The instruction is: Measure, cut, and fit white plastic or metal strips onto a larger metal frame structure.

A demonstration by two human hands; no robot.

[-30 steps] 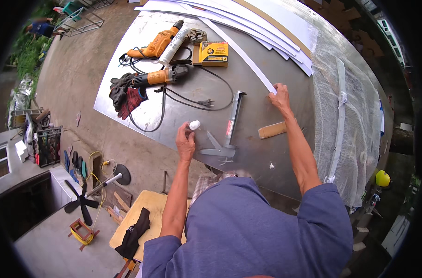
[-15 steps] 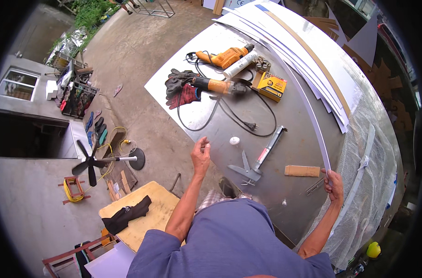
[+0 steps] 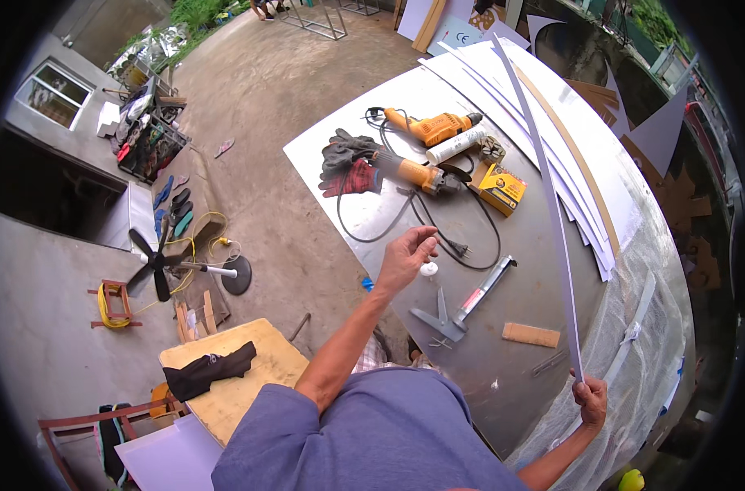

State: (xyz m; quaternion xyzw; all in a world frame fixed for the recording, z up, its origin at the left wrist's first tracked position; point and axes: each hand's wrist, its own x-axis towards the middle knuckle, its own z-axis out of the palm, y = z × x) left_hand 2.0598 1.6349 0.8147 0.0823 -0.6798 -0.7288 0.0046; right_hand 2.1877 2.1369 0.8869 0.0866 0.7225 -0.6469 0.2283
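My right hand (image 3: 589,401) is closed round the near end of a long, narrow white strip (image 3: 550,184). The strip runs away from me across the metal table to its far side. Over the table's left edge hovers my left hand (image 3: 407,259), fingers loosely bent, with nothing visible in it. Beside its fingertips is a small white round piece (image 3: 429,268). A caulking gun (image 3: 480,290) lies a little to the right, with its grey handle toward me. Right of that is a flat brown cardboard piece (image 3: 532,335).
An orange drill (image 3: 438,128), a white tube (image 3: 456,147), an angle grinder (image 3: 417,173), work gloves (image 3: 352,164) and a yellow box (image 3: 501,190) occupy the far left of the table. White sheets (image 3: 581,196) are stacked at right. A wooden table (image 3: 266,360) stands to my left.
My left hand has moved right and away from me, over the table edge toward the small white piece. The strip in my right hand now looks straighter. The whole view has shifted.
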